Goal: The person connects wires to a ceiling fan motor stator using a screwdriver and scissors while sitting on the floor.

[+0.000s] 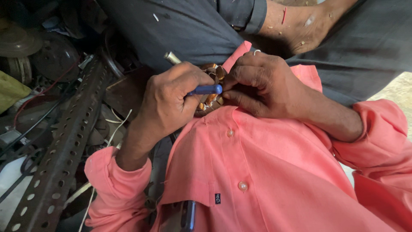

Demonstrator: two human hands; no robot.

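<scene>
Left of hands (214, 92), perforated angle iron (60, 150), scrap

I see no table from here; the floor (399, 92) carries everything, bare and pale only at the right edge. On my left it is heaped with scrap. A long perforated steel angle (60, 154) lies slantwise across the pile. Dark round metal parts (53, 56) sit at the top left, with a yellow-green cloth (10, 90) beside them. A red wire (32, 101) and white wires (118, 129) trail over the junk.
</scene>
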